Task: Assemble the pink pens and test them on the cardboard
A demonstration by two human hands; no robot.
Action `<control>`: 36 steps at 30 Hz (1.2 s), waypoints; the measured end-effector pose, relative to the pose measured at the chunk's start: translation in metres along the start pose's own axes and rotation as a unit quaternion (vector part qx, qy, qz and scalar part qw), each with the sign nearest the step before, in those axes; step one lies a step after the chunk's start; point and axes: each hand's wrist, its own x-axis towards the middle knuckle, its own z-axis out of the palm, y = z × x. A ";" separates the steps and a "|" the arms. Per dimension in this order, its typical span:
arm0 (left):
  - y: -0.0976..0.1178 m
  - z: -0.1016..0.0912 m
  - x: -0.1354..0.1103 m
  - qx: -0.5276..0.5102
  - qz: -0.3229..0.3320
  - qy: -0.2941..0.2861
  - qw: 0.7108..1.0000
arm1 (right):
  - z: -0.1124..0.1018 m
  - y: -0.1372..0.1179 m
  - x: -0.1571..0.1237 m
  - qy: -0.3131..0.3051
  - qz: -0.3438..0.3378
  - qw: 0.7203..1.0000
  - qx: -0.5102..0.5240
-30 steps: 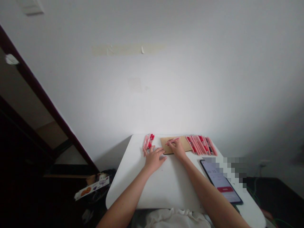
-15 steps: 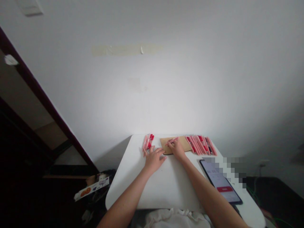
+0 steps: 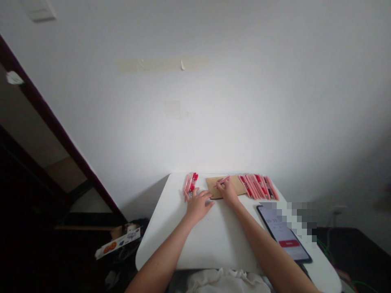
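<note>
My right hand (image 3: 228, 192) is closed around a slim pink pen (image 3: 224, 180), its tip end over a brown cardboard-coloured pad (image 3: 238, 184). The pad lies flat near the far edge of the table. Spread fingers of my left hand (image 3: 198, 203) rest on the tabletop, with one fingertip at the pad's left corner. Just beyond that hand lies a small group of pink and red pens (image 3: 190, 183). Right of the pad, several pink, red and dark pens (image 3: 258, 186) lie side by side in a slanting row.
A phone (image 3: 282, 232) with a lit screen lies on the white table (image 3: 214, 240), right of my right forearm. The wall (image 3: 195, 134) rises behind the far table edge. Left of the table, a white strip with orange stickers (image 3: 118, 243) sits low among dark items.
My right hand and the pen in it have shifted very slightly to the right over the pad. My left hand and the pen groups stay where they were.
</note>
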 end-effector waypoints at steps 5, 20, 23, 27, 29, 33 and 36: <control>0.001 -0.002 0.000 0.008 -0.006 -0.007 1.000 | 0.001 0.003 0.000 0.011 0.006 1.000 0.004; 0.001 -0.001 0.000 -0.007 -0.007 -0.001 1.000 | 0.002 0.008 0.001 0.045 0.017 0.999 0.018; -0.001 0.000 0.001 -0.011 -0.005 0.002 1.000 | 0.002 0.009 0.001 0.053 0.016 0.998 0.022; -0.002 0.002 0.000 -0.015 -0.003 0.006 1.000 | -0.001 0.010 0.001 0.067 0.005 0.997 0.029; -0.002 0.002 0.000 -0.015 -0.001 0.006 1.000 | -0.003 0.011 0.000 0.079 -0.002 0.996 0.039; -0.001 0.002 -0.001 -0.010 -0.004 0.004 1.000 | -0.006 0.010 -0.002 0.127 -0.016 0.988 0.089; -0.002 0.002 0.000 -0.002 -0.010 0.006 1.000 | -0.007 0.008 -0.005 0.132 -0.009 0.985 0.107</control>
